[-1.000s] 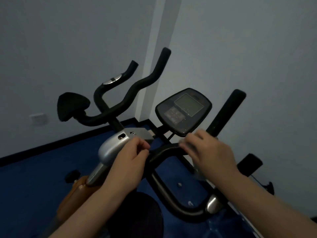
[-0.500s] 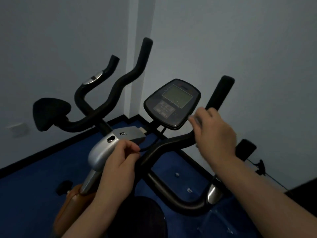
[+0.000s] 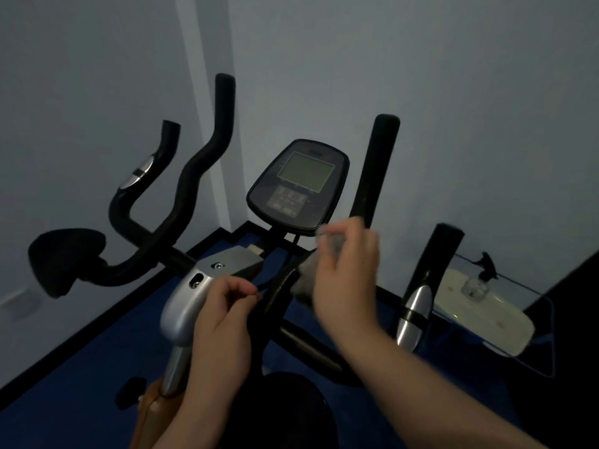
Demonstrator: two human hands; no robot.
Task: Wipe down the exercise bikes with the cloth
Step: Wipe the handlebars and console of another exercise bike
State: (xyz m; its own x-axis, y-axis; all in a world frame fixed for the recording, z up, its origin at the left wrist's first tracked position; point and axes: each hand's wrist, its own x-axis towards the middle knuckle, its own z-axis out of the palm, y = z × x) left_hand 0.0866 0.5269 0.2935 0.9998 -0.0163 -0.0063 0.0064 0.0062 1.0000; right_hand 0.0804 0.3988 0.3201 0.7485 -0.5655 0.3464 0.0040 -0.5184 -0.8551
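Right hand point(image 3: 345, 273) now lower, seemingly gripping blurred cloth point(image 3: 306, 277).

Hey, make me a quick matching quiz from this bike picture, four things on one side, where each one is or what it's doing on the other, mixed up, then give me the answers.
Things:
1. cloth
2. console
3. left hand
4. glass table

Descriptions:
A. low at the right, by the wall
B. gripped in the right hand, against the handlebar
C. fingers curled beside the silver bracket
D. above both hands, grey screen facing the camera

Pairs: 1-B, 2-D, 3-C, 4-A
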